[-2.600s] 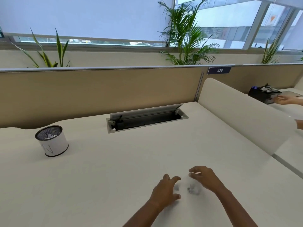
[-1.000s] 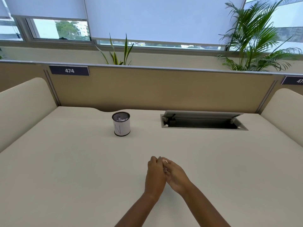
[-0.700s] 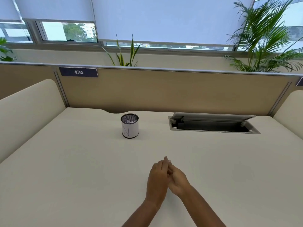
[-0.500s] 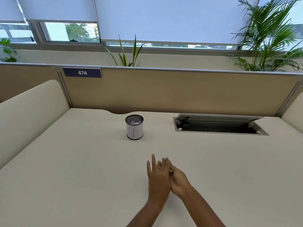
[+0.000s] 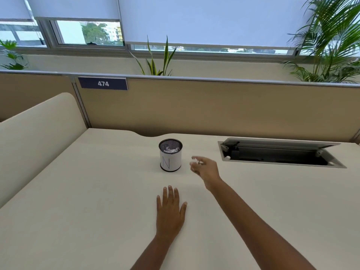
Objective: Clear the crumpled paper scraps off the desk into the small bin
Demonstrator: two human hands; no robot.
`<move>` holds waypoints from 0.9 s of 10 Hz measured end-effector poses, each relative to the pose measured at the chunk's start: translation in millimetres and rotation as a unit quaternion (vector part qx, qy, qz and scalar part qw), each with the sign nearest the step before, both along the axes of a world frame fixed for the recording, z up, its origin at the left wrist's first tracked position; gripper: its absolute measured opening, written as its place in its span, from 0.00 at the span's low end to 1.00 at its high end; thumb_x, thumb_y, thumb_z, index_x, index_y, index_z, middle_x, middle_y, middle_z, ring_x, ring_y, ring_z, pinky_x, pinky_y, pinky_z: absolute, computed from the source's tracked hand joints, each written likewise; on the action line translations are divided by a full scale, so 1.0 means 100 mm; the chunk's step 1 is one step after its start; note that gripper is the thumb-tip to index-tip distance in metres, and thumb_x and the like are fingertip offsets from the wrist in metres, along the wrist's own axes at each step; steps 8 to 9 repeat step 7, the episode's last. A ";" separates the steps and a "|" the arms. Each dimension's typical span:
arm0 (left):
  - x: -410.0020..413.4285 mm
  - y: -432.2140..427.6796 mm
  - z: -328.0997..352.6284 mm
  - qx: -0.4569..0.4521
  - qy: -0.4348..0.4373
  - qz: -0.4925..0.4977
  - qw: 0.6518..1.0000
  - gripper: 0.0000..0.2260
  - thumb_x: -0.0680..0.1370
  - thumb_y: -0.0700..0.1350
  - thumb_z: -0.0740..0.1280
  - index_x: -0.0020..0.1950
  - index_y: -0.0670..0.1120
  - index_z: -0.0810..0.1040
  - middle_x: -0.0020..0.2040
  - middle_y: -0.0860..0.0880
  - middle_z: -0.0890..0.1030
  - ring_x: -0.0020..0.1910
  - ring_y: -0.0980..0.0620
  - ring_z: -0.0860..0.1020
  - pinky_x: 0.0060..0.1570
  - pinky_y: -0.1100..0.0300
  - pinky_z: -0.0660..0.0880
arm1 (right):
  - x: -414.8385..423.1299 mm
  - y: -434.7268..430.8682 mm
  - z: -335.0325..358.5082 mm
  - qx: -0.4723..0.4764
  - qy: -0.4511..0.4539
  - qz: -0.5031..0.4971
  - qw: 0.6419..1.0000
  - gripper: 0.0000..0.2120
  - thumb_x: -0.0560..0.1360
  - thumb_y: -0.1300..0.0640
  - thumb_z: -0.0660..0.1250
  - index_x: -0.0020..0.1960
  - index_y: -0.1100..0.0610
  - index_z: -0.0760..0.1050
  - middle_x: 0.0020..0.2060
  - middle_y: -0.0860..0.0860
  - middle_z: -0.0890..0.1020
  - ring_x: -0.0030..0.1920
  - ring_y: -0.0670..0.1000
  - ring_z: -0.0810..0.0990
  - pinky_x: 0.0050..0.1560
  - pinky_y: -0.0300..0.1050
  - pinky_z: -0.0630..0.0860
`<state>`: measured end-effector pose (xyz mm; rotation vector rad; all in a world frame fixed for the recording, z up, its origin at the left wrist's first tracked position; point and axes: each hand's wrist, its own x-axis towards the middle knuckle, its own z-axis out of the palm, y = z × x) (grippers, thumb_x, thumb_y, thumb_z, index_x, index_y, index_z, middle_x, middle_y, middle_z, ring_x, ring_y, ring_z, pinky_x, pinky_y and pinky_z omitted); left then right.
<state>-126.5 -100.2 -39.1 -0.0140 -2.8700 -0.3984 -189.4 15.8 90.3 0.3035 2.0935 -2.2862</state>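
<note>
A small round bin (image 5: 170,161) with a white wrap and a black mesh rim stands upright at the middle of the cream desk (image 5: 78,201). White crumpled paper (image 5: 171,150) lies inside it. My right hand (image 5: 204,168) is stretched forward just right of the bin and pinches a small white paper scrap (image 5: 195,160) in its fingertips, blurred by motion. My left hand (image 5: 170,210) rests flat on the desk nearer to me, fingers straight, holding nothing.
An open cable hatch (image 5: 280,153) is sunk into the desk at the back right. A tan partition (image 5: 214,108) with a "474" label (image 5: 102,84) closes the far side. A cream side screen (image 5: 37,137) stands on the left. Plants line the window sill.
The hands were together near the desk's middle. Now my right hand has reached forward toward the bin with the scrap, and my left hand has flattened onto the desk.
</note>
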 end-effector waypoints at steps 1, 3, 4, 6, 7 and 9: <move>-0.09 0.05 0.02 -0.033 -0.003 -0.029 0.999 0.35 0.81 0.53 0.35 0.56 0.43 0.81 0.56 0.43 0.83 0.60 0.43 0.77 0.69 0.51 0.48 | -0.29 -0.26 0.22 0.144 0.121 -0.019 0.982 0.12 0.70 0.70 0.66 0.53 0.66 0.76 0.36 0.53 0.75 0.36 0.49 0.73 0.40 0.36 0.78; -0.09 0.06 0.07 -0.055 -0.041 -0.040 0.997 0.34 0.81 0.52 0.36 0.56 0.44 0.82 0.57 0.45 0.83 0.54 0.47 0.82 0.66 0.52 0.56 | -0.65 -0.64 0.29 0.320 0.232 -0.002 0.919 0.14 0.72 0.69 0.63 0.57 0.62 0.74 0.53 0.62 0.78 0.54 0.58 0.75 0.54 0.47 0.70; -0.11 0.03 0.08 -0.051 -0.057 -0.049 0.996 0.24 0.77 0.51 0.49 0.56 0.45 0.82 0.58 0.45 0.83 0.55 0.47 0.82 0.73 0.56 0.41 | -0.79 -0.69 0.17 0.393 0.217 0.025 0.893 0.14 0.74 0.69 0.59 0.58 0.62 0.72 0.54 0.61 0.76 0.51 0.55 0.76 0.47 0.40 0.69; -0.14 0.05 0.03 -0.033 -0.052 -0.039 0.997 0.30 0.80 0.52 0.41 0.57 0.45 0.82 0.58 0.45 0.82 0.55 0.48 0.82 0.73 0.57 0.38 | -0.87 -0.72 0.03 0.438 0.172 0.115 0.875 0.19 0.73 0.66 0.64 0.63 0.60 0.69 0.59 0.61 0.72 0.58 0.60 0.72 0.56 0.47 0.69; -0.15 0.04 0.05 -0.037 -0.017 -0.041 0.998 0.23 0.74 0.52 0.52 0.56 0.45 0.82 0.58 0.45 0.82 0.55 0.48 0.82 0.73 0.58 0.37 | -0.76 -0.61 0.04 0.377 0.187 0.089 0.903 0.16 0.73 0.67 0.63 0.60 0.60 0.72 0.59 0.60 0.75 0.58 0.57 0.73 0.56 0.43 0.67; -0.15 0.04 0.05 -0.037 -0.017 -0.041 0.998 0.23 0.74 0.52 0.52 0.56 0.45 0.82 0.58 0.45 0.82 0.55 0.48 0.82 0.73 0.58 0.37 | -0.76 -0.61 0.04 0.377 0.187 0.089 0.903 0.16 0.73 0.67 0.63 0.60 0.60 0.72 0.59 0.60 0.75 0.58 0.57 0.73 0.56 0.43 0.67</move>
